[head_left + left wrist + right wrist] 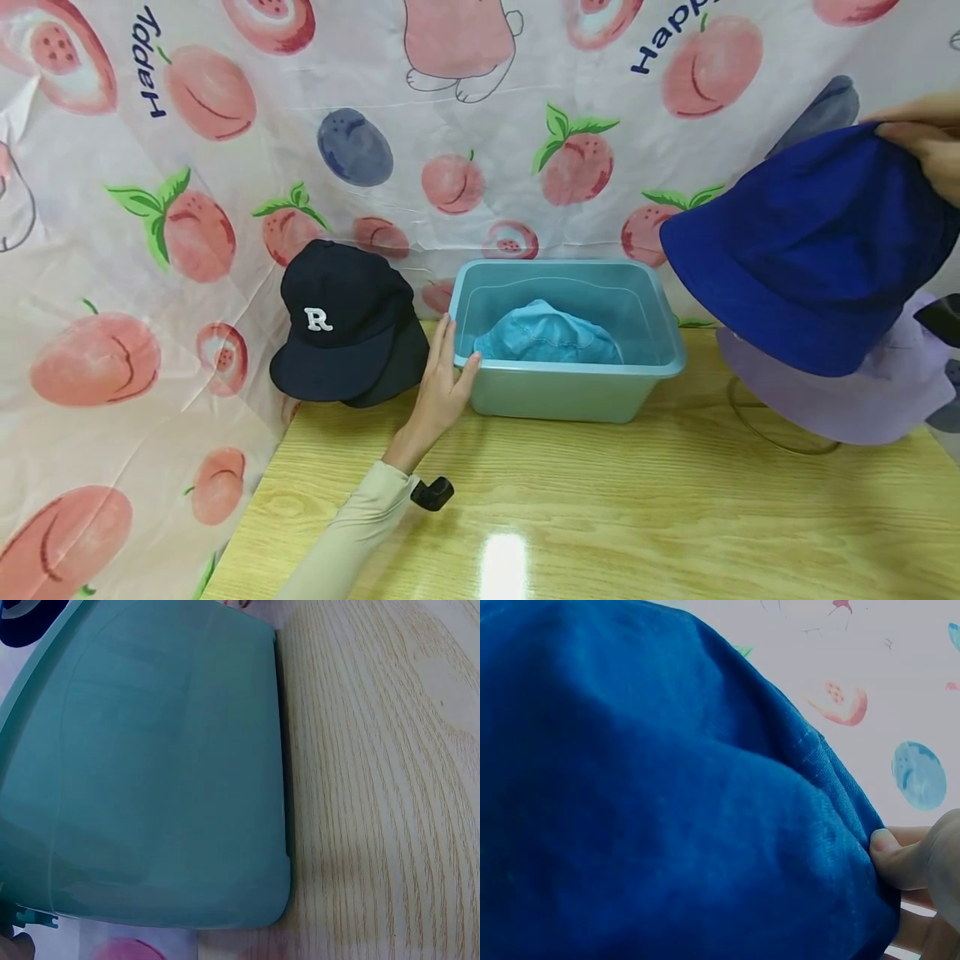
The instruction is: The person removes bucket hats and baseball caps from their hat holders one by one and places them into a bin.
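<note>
My right hand (926,137) pinches the crown of a royal blue bucket hat (802,250), holding it in the air at the right. In the right wrist view the thumb (900,859) presses on the hat's cloth (667,810). Fairly straight fingers of my left hand (442,387) touch the left front corner of a teal plastic bin (562,392). Inside the bin lies a light blue hat (547,333). The left wrist view is mostly filled by the bin's outer wall (165,765), with only a bit of the hand at the lower left edge.
A black cap (337,325) with a white letter R sits left of the bin. On the right, a lavender hat (862,408) with a thin cord lies partly behind the blue one. Peach-printed cloth (375,75) hangs behind the wooden table (600,500).
</note>
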The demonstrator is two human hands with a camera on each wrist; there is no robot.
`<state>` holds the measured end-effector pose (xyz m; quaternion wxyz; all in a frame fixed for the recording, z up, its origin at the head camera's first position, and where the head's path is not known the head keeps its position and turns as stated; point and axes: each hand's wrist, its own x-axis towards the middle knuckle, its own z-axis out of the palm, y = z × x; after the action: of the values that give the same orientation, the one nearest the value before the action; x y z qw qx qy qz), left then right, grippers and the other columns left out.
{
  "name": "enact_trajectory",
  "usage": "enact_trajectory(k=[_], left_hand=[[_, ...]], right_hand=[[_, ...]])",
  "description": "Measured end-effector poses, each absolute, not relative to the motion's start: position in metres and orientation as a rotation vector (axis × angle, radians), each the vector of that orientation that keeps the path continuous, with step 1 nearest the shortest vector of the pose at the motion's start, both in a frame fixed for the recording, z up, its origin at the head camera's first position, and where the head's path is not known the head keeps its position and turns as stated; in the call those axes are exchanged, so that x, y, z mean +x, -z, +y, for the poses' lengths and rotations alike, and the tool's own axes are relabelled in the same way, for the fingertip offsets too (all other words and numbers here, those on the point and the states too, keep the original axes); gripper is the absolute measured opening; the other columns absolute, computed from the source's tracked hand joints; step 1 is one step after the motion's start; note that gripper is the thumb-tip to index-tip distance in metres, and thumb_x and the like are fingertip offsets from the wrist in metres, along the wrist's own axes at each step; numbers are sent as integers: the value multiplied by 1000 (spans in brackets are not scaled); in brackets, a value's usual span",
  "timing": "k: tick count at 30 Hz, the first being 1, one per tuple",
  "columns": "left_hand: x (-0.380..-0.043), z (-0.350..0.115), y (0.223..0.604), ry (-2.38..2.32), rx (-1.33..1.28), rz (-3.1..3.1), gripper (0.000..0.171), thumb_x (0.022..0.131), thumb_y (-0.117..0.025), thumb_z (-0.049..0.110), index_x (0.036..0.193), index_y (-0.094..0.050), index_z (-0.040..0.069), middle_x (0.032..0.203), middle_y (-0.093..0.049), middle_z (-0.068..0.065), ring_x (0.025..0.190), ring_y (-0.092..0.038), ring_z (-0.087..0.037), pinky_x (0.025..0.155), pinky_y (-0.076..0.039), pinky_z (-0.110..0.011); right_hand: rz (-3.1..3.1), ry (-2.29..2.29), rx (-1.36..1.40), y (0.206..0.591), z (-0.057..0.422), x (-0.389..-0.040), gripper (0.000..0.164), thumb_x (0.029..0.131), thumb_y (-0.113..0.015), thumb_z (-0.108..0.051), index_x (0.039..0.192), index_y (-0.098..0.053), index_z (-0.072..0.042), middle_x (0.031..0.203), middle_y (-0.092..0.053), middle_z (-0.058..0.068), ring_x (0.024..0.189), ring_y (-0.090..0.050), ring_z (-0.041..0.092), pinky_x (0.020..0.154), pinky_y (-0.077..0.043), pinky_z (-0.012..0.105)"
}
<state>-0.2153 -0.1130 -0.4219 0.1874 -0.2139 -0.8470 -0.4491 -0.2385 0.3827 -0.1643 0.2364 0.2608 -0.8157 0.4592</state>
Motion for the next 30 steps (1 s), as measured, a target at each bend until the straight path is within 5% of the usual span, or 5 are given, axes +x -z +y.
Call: enact_trajectory(k=[6, 13, 17, 20, 30], left_hand=[[-215, -113, 421, 1259, -608, -2384, 66, 100, -45, 33, 147, -22, -6, 156, -13, -13, 141, -18, -23, 109, -24, -48], [-216, -114, 420, 1258, -620, -2384, 67, 100, -45, 34, 148, -20, -5, 157, -10, -11, 141, -18, -23, 109, -24, -48], [-216, -114, 422, 1258, -614, -2383, 67, 100, -47, 32, 148, -19, -4, 156, -12, -15, 141, -18, -24, 109, -24, -49], [-216, -113, 423, 1268, -615, -2379, 66, 100, -47, 32, 149, -19, -2, 156, -12, -15, 141, -18, -23, 109, -24, -49], [-216, -112, 422, 1269, -610, -2372, 66, 100, -44, 35, 147, -22, -5, 156, -12, -13, 141, -17, -23, 108, -24, -50]], right_hand=[[-2307, -1071, 545, 152, 348, -230, 47, 97, -45, 1, 102, -68, -39, 82, -59, -36, 68, -54, -21, 58, -39, 0], [-2329, -859, 410, 146, 311, -221, 30, 95, -52, -2, 110, -72, -17, 77, -50, -44, 66, -50, -23, 65, -38, -1], [-2458, -582, 284, 145, 299, -216, 31, 97, -52, -16, 122, -62, 0, 99, -71, -4, 84, -67, 4, 90, -39, 15], [-2519, -449, 236, 145, 292, -214, 33, 98, -51, -20, 125, -60, -2, 112, -58, 34, 92, -66, 37, 97, -37, 30], [-2492, -401, 386, 147, 270, -219, 26, 92, -61, -13, 115, -66, 1, 98, -65, 31, 86, -62, 36, 71, -27, -3]])
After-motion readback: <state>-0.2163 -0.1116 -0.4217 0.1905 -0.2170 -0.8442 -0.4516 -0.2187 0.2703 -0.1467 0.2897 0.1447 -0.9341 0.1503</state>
